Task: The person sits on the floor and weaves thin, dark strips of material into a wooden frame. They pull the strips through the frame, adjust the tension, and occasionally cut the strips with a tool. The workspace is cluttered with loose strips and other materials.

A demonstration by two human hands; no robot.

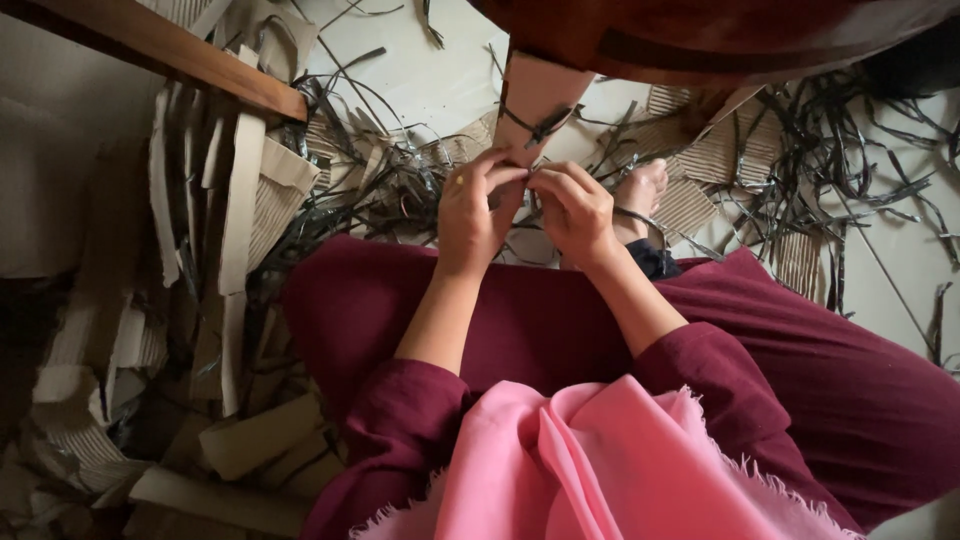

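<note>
Fringed pink cloth (soft); hands pinch stiff cardboard strip.

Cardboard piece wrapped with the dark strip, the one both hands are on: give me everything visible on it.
The cardboard piece is a flat, tan, smooth-faced tapering panel, standing roughly upright and leaning slightly, its top hidden under the dark red wooden edge. A thin dark strip crosses its middle, apparently knotted. Its lower end meets the fingertips of the left hand and the right hand, which pinch close together there; what exactly they grip is too small to tell. Cardboard scraps and dark strips litter the floor around it.
</note>
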